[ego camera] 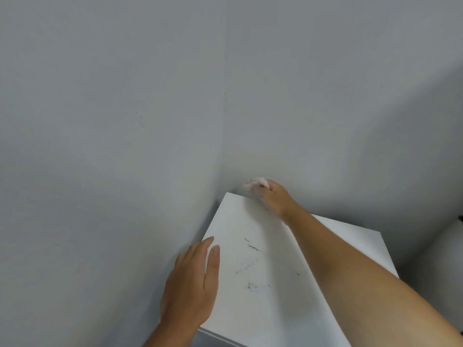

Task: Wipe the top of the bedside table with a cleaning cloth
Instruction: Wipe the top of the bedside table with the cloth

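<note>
The white bedside table stands in a room corner, its top filling the lower middle of the view. Dark specks and small streaks of dirt lie across the middle of the top. My right hand reaches to the far edge by the wall and is shut on a bunched pale pink cleaning cloth, which is blurred. My left hand lies flat on the table's left edge, fingers together and pointing away, holding nothing.
Grey-white walls meet in a corner directly behind the table and close it in on the left and back. A gap of shadowed wall or floor shows to the right of the table.
</note>
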